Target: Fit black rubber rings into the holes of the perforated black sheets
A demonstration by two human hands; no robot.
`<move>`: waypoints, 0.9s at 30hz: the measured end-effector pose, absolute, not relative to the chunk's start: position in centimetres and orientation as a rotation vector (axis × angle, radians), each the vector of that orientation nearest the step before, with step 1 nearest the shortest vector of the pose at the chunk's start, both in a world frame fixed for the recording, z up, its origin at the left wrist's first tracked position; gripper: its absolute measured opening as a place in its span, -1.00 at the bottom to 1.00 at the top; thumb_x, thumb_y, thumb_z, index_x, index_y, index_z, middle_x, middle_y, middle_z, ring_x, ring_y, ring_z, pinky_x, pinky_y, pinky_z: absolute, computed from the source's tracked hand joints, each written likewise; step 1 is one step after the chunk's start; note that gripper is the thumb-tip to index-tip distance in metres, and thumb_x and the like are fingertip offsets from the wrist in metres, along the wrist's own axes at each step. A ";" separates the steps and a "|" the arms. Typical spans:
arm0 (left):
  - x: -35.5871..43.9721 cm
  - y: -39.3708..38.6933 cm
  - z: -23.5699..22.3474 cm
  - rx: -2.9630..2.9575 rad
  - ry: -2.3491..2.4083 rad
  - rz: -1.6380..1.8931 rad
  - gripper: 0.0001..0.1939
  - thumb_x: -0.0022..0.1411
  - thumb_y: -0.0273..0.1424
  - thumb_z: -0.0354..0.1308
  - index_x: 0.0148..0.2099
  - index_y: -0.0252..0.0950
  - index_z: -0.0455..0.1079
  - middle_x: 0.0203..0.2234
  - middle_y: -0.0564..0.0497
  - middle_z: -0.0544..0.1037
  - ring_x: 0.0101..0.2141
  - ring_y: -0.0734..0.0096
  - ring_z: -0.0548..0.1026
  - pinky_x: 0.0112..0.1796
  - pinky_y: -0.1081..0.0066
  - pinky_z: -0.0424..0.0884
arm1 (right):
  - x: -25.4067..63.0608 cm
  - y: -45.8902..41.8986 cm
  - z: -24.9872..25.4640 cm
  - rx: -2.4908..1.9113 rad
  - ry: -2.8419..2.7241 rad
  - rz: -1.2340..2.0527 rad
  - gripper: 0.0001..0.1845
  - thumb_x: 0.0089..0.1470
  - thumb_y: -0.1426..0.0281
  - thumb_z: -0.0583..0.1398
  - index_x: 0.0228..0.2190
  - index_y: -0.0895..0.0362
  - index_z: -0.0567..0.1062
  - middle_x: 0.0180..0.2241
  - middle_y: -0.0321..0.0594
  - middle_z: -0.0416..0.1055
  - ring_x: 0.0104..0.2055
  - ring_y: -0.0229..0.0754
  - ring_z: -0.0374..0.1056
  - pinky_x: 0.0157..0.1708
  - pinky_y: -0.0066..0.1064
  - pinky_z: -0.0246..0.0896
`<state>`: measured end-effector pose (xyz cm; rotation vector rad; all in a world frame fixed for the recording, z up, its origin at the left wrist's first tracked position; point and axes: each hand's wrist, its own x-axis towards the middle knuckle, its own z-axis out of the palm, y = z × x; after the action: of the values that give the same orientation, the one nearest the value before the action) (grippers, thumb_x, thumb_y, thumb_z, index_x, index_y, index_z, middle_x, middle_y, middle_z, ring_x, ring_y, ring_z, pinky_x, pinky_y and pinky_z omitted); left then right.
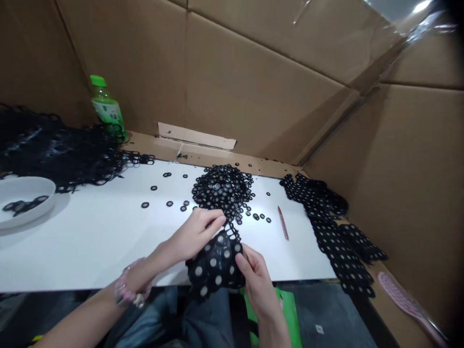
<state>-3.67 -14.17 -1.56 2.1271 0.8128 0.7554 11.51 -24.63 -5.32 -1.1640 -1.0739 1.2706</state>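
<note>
A black mesh sheet with pale round dots (213, 268) hangs over the front edge of the white table. My right hand (255, 270) grips its right edge between thumb and fingers. Above the sheet's upper left part, my left hand (197, 232) has its fingers pinched together at the near edge of a heap of small black-rimmed discs (221, 186). Whatever those fingertips hold is hidden or too small to name. At the sheet's top, between the hands, some open black loops (232, 232) show without pale centres.
Loose discs lie around the heap. To the left are a white bowl (54, 191) with dark pieces, a tangled black mesh pile (54, 150) and a green-capped bottle (108, 106). Rightward lie a pen (283, 223), dotted black sheets (337, 241) and a pink hairbrush (402, 295). Cardboard walls surround the table.
</note>
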 end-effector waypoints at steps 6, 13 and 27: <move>-4.8 -6.3 -1.7 2.291 1.329 0.925 -0.67 0.28 -0.34 -0.26 -0.51 -0.28 0.09 -0.62 0.08 0.26 -0.53 0.45 0.23 -0.46 0.46 0.10 | 11.6 -25.2 -6.0 -1.234 -0.972 1.224 -0.75 0.05 0.21 0.13 -0.46 0.14 0.42 -0.51 -0.27 0.27 -0.40 -0.21 0.18 -0.36 -0.44 0.15; -1.2 -2.7 -5.2 2.420 1.323 0.585 -0.66 0.19 -0.19 0.01 -0.51 -0.32 0.24 -0.59 -0.08 0.40 -0.52 0.29 0.37 -0.45 0.40 0.15 | 11.7 -25.7 -5.8 -1.170 -0.649 1.188 -0.57 -0.16 0.21 0.28 -0.66 0.11 0.13 -0.67 -0.45 -0.05 -0.62 -0.38 -0.12 -0.63 -0.54 -0.13; -0.8 -15.1 -1.6 2.126 0.336 0.351 -0.62 0.30 -0.27 -0.14 -0.55 -0.31 0.06 -0.68 0.18 0.08 -0.62 0.59 0.08 -0.56 0.51 0.03 | 11.9 -24.6 -6.9 -1.213 -0.484 1.150 -0.71 -0.23 0.19 0.32 -0.43 0.10 0.50 -0.49 -0.34 0.42 -0.38 -0.21 0.30 -0.38 -0.43 0.20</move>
<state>-0.79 -15.10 -1.57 2.1256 0.3361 0.3513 11.86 -24.62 -6.87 -1.2133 -0.4841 1.1497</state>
